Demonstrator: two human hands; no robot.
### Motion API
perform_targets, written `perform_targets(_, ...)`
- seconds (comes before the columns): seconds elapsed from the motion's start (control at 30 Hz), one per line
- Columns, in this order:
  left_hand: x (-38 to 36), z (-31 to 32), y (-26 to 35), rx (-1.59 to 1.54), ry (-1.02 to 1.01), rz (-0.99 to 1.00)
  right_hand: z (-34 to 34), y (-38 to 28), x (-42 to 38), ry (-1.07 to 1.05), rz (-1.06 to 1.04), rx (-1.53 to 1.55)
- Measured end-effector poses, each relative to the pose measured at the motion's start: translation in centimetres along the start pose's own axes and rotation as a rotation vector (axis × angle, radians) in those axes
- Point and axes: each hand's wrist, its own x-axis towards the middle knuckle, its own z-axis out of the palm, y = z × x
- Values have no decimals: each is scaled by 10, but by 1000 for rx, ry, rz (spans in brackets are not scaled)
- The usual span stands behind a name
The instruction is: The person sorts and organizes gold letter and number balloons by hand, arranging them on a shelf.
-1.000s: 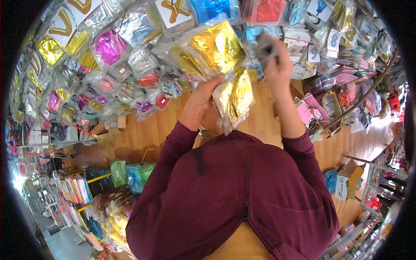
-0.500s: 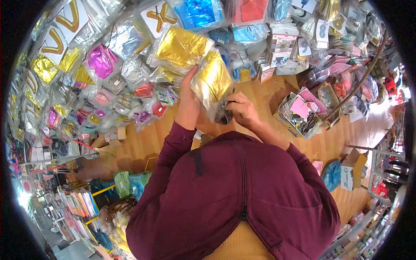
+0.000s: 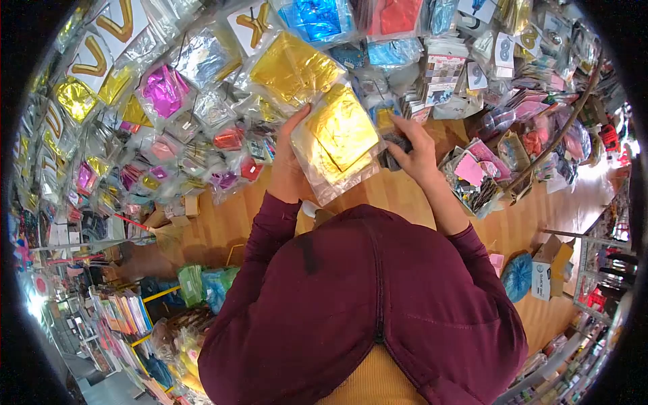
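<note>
My left hand (image 3: 287, 152) is closed on the left edge of a clear packet of gold foil (image 3: 343, 131), its thumb at the upper left corner. The packet lies nearly face-on to me, with a strip of clear plastic along its lower side. Just above it, a second gold foil packet (image 3: 293, 67) hangs in the display and overlaps it in this view. By the packet's right edge, my right hand (image 3: 420, 150) is closed, thumb and fingers around a dark grey, crumpled thing (image 3: 393, 155) whose kind I cannot tell.
Bagged foil packets hang in rows ahead, among them a blue packet (image 3: 314, 19), a red packet (image 3: 395, 17) and a magenta packet (image 3: 164, 91). An open box of cards and packets (image 3: 476, 179) stands on the wooden floor (image 3: 223, 219) at right. Further right are a blue bundle (image 3: 518, 277) and a cardboard box (image 3: 550, 270).
The gold packet has turned flatter towards me and moved slightly right. My right hand has moved right and a little up, with the dark thing still in its fingers.
</note>
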Motion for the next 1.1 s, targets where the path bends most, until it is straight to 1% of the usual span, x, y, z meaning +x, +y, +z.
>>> perform_targets(0.03,-2,0,0,2,0,3,0,-3,1,-23,-137,2)
perform_targets(0.07,-4,0,1,-14,-2,-16,-2,-8,1,-79,-162,-21)
perform_targets(0.1,-6,-1,0,-30,-1,-36,-3,-9,2,-81,-164,-17)
perform_targets(0.17,-3,-15,4,-6,0,-31,-3,-12,6,-115,-293,54)
perform_targets(0.23,-2,-27,5,17,0,-23,-8,-21,11,-109,-317,85)
perform_targets(0.3,-11,-21,3,205,55,74,-14,-31,20,-100,-340,115)
perform_targets(0.33,-15,-16,1,290,7,99,-18,-35,26,-89,-336,100)
perform_targets(0.37,-11,-26,2,289,6,99,-23,-39,32,-77,-330,85)
perform_targets(0.4,0,-48,3,340,-65,32,-24,-44,42,-32,-365,85)
perform_targets(0.43,14,-74,2,389,-136,-37,-24,-44,51,-31,-363,84)
perform_targets(0.47,33,-109,-4,617,-171,72,-23,-43,59,-40,-326,53)
perform_targets(0.5,29,-100,-6,618,-172,73,-21,-42,68,-47,-292,23)
perform_targets(0.57,17,-78,-14,810,-390,138,-14,-39,85,-46,-263,16)
perform_targets(0.6,4,-63,-15,747,-312,48,-11,-38,92,-47,-227,10)
perform_targets(0.63,8,-75,-19,749,-311,53,-6,-34,98,-47,-232,12)
perform_targets(0.7,9,-86,-25,672,-320,-58,5,-26,105,-80,-103,34)
perform_targets(0.73,5,-94,-25,326,-350,-159,8,-24,108,-95,-71,10)
perform_targets(0.77,-10,-79,-24,324,-346,-152,11,-24,109,-100,-75,14)
perform_targets(0.83,-33,-54,-22,469,-198,-24,18,-24,111,-147,-14,-125)
perform_targets(0.87,-33,-46,-19,466,-192,-19,20,-23,110,-153,-17,-121)
perform_targets(0.93,-28,-36,-14,636,-32,-117,23,-18,109,-134,-16,-98)
perform_targets(0.97,-28,-37,-16,635,-29,-115,20,-20,110,-137,-17,-95)
perform_targets(1.03,-27,-40,-19,369,-16,-159,11,-27,113,70,20,115)
perform_targets(1.07,-26,-39,-21,367,-14,-164,7,-31,111,171,104,236)
perform_targets(1.1,-26,-38,-22,319,-11,-148,4,-37,108,171,111,232)
